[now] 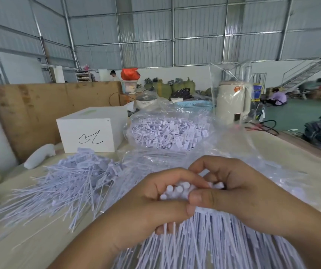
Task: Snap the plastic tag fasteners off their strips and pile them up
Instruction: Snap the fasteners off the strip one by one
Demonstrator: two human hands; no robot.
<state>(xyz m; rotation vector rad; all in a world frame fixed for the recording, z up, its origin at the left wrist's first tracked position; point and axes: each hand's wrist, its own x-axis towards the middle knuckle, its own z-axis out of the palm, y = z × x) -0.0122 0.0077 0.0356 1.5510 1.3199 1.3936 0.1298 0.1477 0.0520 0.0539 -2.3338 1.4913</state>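
Legibly marked: only a black handwritten scrawl on white box [91, 131], meaning unclear. Left hand [152, 208] and right hand [239, 193] both gripping fastener bundle [177, 189] mid-table; loose fastener pile [68, 183] left; bundle's lower ends cut off.

Matt white plastic fasteners [177, 189], glossy bag [175, 117]

table [39, 247] | fastener pile [68, 183] | white box [89, 131] | bagged tags [167, 134], probably
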